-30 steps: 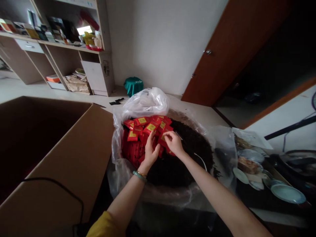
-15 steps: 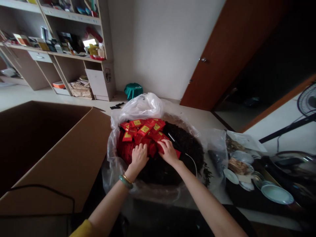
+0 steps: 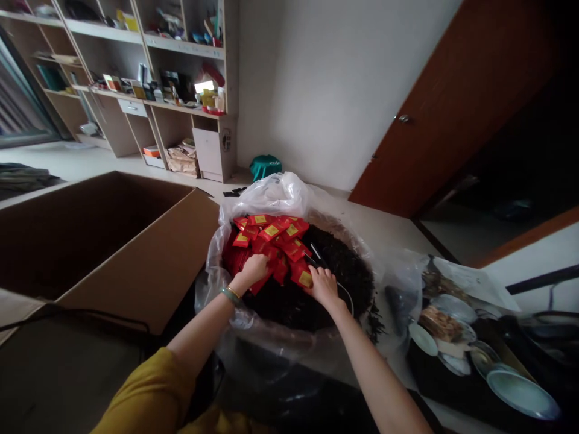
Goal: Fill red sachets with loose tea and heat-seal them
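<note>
Small red packets (image 3: 274, 231) with yellow labels lie piled on dark, loose leaf-like material (image 3: 348, 259) inside a big clear plastic bag (image 3: 214, 265). My left hand (image 3: 254, 270), with bangles on its wrist, is closed at the pile's lower left, its curled fingers on a red packet; the fingertips are hidden. My right hand (image 3: 323, 286) has bent fingers closed at the right edge of another red packet with a yellow label (image 3: 304, 278). Just beyond its fingers a slim dark object (image 3: 318, 253) with a bright streak lies on the dark material.
A large open cardboard box (image 3: 145, 259) stands at the left. Bowls and lids, including a pale bowl (image 3: 522, 392), sit at the right. Behind are a shelf unit (image 3: 210, 150), a green bundle (image 3: 265, 167) and a brown door (image 3: 434, 102). A white cord (image 3: 347, 293) curves beside my right hand.
The view has turned left. My right hand has moved a little right and down from the pile, and a labelled packet now shows beside it. My left hand stays at the pile's lower left.
</note>
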A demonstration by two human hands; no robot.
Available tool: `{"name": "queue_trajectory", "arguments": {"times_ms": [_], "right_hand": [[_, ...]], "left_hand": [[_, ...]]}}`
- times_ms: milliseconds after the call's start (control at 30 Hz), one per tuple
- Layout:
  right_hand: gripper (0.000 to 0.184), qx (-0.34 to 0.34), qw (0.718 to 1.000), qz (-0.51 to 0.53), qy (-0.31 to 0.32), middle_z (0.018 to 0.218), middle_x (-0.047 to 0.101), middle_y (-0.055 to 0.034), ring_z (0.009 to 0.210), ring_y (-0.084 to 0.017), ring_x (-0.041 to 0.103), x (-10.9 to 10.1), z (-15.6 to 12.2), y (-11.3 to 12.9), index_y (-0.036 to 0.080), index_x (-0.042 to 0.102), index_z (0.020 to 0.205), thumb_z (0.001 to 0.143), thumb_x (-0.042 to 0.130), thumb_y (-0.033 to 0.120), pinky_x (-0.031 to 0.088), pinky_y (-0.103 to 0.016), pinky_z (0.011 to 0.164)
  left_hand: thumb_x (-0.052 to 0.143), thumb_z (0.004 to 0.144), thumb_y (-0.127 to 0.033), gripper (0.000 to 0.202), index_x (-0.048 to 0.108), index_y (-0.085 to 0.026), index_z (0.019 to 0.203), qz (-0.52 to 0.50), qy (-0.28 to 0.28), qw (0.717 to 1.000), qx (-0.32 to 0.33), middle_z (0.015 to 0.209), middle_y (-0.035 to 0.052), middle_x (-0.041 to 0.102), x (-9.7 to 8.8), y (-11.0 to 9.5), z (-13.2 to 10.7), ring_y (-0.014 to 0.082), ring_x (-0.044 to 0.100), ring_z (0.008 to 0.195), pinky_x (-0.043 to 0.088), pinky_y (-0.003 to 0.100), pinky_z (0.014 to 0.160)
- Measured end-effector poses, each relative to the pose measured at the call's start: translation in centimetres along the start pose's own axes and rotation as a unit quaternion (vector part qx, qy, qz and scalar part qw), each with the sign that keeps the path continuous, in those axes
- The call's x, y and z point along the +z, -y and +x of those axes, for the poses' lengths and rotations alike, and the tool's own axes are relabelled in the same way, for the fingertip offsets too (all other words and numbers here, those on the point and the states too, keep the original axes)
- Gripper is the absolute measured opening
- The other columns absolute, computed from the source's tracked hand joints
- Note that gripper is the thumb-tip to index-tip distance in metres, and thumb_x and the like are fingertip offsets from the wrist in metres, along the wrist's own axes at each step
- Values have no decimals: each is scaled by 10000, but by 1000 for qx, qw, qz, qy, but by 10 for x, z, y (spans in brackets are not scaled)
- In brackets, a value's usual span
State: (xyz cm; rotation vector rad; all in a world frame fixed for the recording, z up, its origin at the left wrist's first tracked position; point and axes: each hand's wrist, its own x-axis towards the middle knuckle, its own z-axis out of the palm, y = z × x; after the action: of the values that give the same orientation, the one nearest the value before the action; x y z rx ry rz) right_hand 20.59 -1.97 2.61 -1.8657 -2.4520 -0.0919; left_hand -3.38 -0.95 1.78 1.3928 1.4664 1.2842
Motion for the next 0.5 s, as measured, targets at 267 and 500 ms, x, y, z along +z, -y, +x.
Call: {"name": "queue_trajectory", "arguments": {"times_ms": [267, 500], "right_hand": [[373, 136, 896, 422, 8, 831, 690, -101, 817, -275, 661, -12, 32, -23, 158, 652, 852, 559, 805, 333, 504, -356, 694], [432, 192, 682, 702, -78, 976, 716, -92, 807, -191, 693, -34, 135, 3, 150, 573, 1131, 819, 570, 449, 564, -308, 660]], "left_hand": [[783, 522, -546, 648, 624, -169, 1025, 185, -32, 978, 89, 1174, 194, 555, -17, -38, 33, 424, 389, 1242, 295, 532, 1029], [782, 407, -664, 1197, 330, -187, 1407, 267, 5, 959, -97, 1535, 259, 60, -38, -54, 139, 563, -23, 1353, 150, 729, 976]]}}
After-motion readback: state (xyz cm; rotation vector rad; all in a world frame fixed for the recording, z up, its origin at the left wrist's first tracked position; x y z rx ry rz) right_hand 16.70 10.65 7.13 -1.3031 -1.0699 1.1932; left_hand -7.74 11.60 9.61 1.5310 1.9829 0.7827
